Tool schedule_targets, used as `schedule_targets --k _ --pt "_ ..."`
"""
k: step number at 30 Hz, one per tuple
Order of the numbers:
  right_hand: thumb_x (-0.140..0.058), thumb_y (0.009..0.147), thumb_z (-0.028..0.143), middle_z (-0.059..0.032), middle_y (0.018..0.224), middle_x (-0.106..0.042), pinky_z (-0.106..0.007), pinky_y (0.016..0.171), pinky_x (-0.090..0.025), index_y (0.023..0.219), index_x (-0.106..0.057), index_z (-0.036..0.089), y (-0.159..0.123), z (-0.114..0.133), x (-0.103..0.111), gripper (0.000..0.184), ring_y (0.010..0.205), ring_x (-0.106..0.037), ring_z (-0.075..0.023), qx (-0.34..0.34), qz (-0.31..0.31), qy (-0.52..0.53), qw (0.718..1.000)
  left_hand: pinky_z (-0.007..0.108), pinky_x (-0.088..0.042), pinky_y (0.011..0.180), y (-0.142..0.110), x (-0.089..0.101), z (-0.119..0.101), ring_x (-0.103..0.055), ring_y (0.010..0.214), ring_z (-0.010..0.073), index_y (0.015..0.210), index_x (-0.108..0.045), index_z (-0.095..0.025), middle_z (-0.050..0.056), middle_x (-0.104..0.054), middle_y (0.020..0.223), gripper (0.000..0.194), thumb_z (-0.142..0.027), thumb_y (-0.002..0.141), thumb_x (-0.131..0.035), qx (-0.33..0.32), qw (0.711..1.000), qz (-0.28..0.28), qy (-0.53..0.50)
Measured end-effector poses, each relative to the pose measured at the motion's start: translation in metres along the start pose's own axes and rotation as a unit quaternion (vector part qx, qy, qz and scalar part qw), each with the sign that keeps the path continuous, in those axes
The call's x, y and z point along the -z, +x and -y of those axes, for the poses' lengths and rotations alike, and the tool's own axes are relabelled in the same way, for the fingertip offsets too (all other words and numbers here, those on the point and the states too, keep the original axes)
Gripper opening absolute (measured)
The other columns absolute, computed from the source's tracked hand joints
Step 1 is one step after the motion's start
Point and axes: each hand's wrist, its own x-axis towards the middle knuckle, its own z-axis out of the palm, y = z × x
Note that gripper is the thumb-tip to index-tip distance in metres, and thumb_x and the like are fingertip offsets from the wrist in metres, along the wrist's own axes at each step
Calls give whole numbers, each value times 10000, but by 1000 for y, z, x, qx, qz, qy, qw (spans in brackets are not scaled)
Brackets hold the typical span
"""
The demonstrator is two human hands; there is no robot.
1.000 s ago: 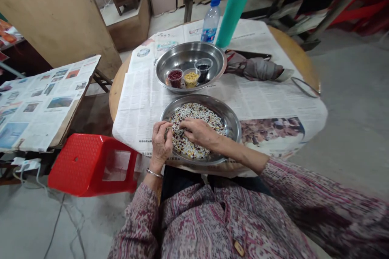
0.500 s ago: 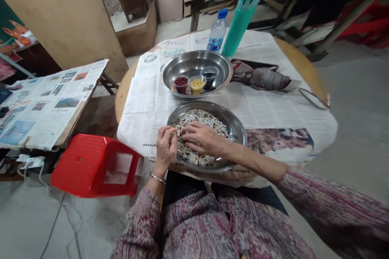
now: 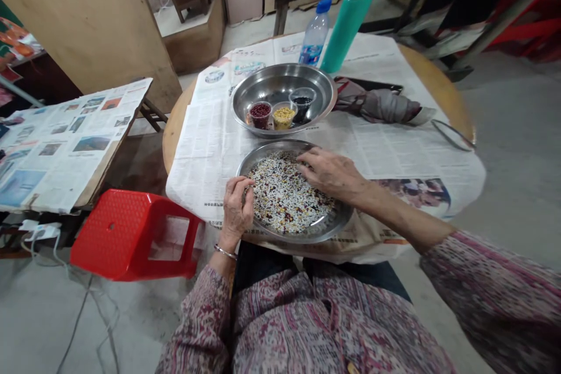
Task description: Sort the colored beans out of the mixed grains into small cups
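In front of me a round metal basin (image 3: 339, 223) holds a spread of mixed white, yellow and dark red grains and beans (image 3: 291, 193). My left hand (image 3: 238, 204) is at its left rim, fingers and thumb closed over the edge. Over the far right part of the basin is my right hand (image 3: 333, 174), fingers stretched forward and apart, the tips close to the grains. Behind it a second metal basin (image 3: 258, 86) holds a clear cup of red beans (image 3: 260, 114), a cup of yellow kernels (image 3: 284, 115) and a cup of black beans (image 3: 302, 104).
Newspaper (image 3: 197, 158) covers the round table. At its back stand a water bottle (image 3: 314, 35) and a teal container (image 3: 353, 17). A folded grey umbrella (image 3: 385, 105) lies at the right. A red stool (image 3: 118, 234) and a newspaper-covered table (image 3: 79, 146) are to the left.
My right hand has moved away from my left hand, to the right and toward the far side of the basin, uncovering the middle of the grains. My left hand stays at the left rim.
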Motion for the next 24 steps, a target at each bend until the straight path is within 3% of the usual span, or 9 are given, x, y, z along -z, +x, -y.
schedule_targets --k 3,6,9,12,15,20,22,24 --pt "-582 921 445 -144 1099 -659 -405 814 -519 1157 -676 179 -14 8 -3 368 984 -630 -290 3 38 9 999 379 -502 1002 0 1 -1 -600 1079 207 1052 -644 -192 80 -624 1087 176 -142 982 -490 0 1000 3 2" --pt "-572 909 294 -135 1097 -661 -348 797 -504 1108 -689 176 -19 32 -9 260 920 -644 -241 27 61 42 997 369 -501 995 0 1 -1 -598 1072 203 1048 -644 -191 78 -621 1084 177 -135 982 -489 -1 1000 3 2" --pt "-530 843 125 -88 948 -697 -303 769 -482 951 -720 176 -12 53 -12 224 827 -642 -192 33 90 121 988 359 -499 991 0 1 0 -594 1066 197 1047 -643 -188 73 -619 1077 180 -118 974 -495 -6 1000 1 1" --pt "-527 790 96 -4 675 -652 -274 659 -459 907 -729 173 -6 66 -10 247 639 -590 -152 -1 122 239 963 362 -498 992 0 1 1 -591 1075 200 1043 -645 -181 78 -619 1086 176 -113 968 -501 -7 1000 1 3" --pt "-520 813 99 1 676 -664 -268 651 -459 917 -733 168 -13 76 -9 247 612 -580 -137 22 112 302 946 370 -502 986 1 1 1 -596 1075 204 1042 -645 -184 80 -624 1085 175 -131 976 -492 -7 1000 2 7" --pt "-559 859 95 -85 955 -737 -332 862 -498 954 -735 183 -37 87 -14 218 912 -637 -198 213 92 214 949 369 -504 981 1 0 2 -598 1065 201 1038 -648 -184 79 -630 1072 184 -134 978 -482 -9 1000 -3 6" --pt "-542 893 113 -93 979 -738 -357 888 -501 970 -736 192 -38 80 -15 223 946 -622 -215 232 79 157 957 372 -504 980 0 0 3 -600 1062 202 1031 -652 -186 78 -634 1068 188 -136 977 -479 -13 1000 -6 8" --pt "-524 921 144 -95 995 -740 -382 902 -505 966 -741 201 -31 66 -14 229 967 -611 -230 205 58 126 969 375 -507 974 0 -1 5 -603 1054 203 1021 -658 -190 77 -637 1057 191 -145 978 -477 -14 1000 -9 9"
